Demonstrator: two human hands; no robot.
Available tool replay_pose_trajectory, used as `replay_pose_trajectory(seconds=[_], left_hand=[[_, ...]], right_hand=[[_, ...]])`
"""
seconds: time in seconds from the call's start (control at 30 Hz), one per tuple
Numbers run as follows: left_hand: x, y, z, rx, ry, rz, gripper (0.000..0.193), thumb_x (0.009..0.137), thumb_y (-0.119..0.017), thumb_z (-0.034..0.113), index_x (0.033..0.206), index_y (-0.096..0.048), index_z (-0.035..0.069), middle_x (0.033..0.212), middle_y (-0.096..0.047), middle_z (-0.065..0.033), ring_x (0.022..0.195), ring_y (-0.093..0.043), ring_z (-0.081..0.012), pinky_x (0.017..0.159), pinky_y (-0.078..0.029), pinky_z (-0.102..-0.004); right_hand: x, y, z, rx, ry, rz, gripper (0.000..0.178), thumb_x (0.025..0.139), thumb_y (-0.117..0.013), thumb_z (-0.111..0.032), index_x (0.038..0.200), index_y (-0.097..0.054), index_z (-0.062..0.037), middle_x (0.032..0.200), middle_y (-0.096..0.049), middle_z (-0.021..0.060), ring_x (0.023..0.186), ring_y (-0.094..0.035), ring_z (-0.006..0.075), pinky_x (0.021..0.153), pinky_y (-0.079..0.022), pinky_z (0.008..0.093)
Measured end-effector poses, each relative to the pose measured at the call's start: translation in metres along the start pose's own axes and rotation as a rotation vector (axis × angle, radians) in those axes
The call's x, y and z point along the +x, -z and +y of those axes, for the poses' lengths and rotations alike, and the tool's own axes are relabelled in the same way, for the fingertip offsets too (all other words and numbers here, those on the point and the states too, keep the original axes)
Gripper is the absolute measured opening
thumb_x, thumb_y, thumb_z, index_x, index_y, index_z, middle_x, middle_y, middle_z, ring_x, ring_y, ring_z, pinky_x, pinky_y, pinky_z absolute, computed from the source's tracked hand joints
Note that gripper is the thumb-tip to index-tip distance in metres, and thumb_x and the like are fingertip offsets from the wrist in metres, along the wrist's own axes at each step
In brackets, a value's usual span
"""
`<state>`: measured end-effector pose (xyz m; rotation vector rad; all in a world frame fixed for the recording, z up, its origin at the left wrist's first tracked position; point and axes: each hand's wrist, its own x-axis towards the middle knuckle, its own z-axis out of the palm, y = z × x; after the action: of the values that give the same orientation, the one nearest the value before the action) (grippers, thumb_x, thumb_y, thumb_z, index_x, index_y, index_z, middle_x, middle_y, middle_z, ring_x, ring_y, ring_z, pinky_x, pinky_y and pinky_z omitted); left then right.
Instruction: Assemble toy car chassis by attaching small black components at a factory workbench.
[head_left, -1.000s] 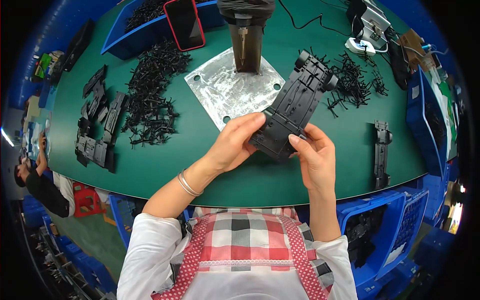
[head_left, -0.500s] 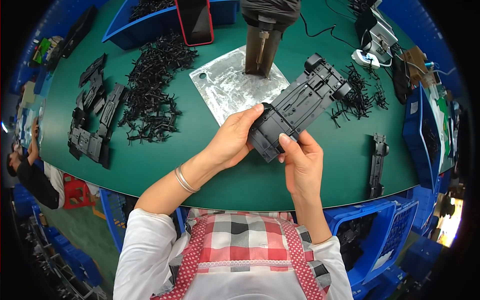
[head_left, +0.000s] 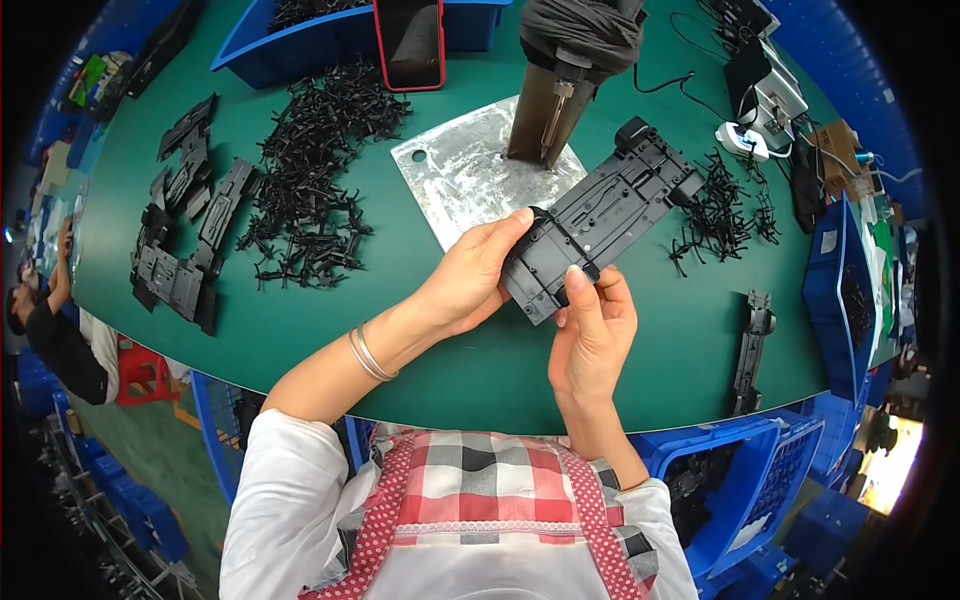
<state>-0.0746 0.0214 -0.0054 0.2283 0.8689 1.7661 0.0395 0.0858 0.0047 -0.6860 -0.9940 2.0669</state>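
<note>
Between my hands, tilted up to the right above the green table, is a black plastic toy car chassis with wheels at its corners. My left hand grips its near left edge, thumb on top beside a wheel. My right hand pinches the near right side, thumb on the upper face and fingers underneath. Just beyond stands a screwdriver machine with a metal bit and a dark wrapped head. Beneath it lies a scuffed metal plate, partly covered by the chassis.
Small black parts are heaped left of the plate, with another pile to the right. Several chassis pieces lie far left and one chassis at right. A red-cased phone leans on a blue bin. A person sits leftward.
My right thumb and hand have shifted slightly left along the chassis edge. The view has turned a little; the chassis stays held in both hands.
</note>
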Motion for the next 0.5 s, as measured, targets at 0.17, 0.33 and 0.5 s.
replay_pose_trajectory(seconds=[0.17, 0.33, 0.5], left_hand=[[0.0023, -0.001, 0.0025, 0.002, -0.03, 0.001, 0.045, 0.096, -0.038, 0.033, 0.111, -0.049, -0.008, 0.102, -0.058, -0.0124, 0.09, -0.059, -0.0161, 0.078, -0.05, -0.0314], [0.0008, 0.0019, 0.0042, 0.022, -0.017, -0.025, 0.043, 0.096, -0.038, 0.033, 0.11, -0.05, -0.007, 0.101, -0.058, -0.0118, 0.089, -0.059, -0.0158, 0.077, -0.051, -0.0309], [-0.0006, 0.0026, 0.001, 0.024, -0.042, -0.001, 0.043, 0.096, -0.038, 0.032, 0.112, -0.049, -0.006, 0.104, -0.057, -0.0121, 0.092, -0.058, -0.016, 0.081, -0.049, -0.0314]], right_hand=[[0.0033, -0.0025, 0.0021, -0.018, 0.027, -0.02, 0.015, 0.08, -0.066, -0.004, 0.087, -0.053, -0.0049, 0.08, -0.056, -0.0009, 0.063, -0.045, 0.0032, 0.055, -0.035, 0.0175], [0.0039, -0.0018, 0.0065, 0.035, 0.019, 0.005, 0.019, 0.08, -0.066, -0.005, 0.094, -0.052, -0.0038, 0.084, -0.056, 0.0001, 0.068, -0.047, 0.0035, 0.057, -0.036, 0.0181], [0.0017, -0.0071, 0.0038, 0.033, -0.03, 0.035, 0.023, 0.08, -0.066, -0.004, 0.099, -0.052, -0.002, 0.083, -0.056, -0.0001, 0.071, -0.049, 0.005, 0.061, -0.038, 0.0185]])
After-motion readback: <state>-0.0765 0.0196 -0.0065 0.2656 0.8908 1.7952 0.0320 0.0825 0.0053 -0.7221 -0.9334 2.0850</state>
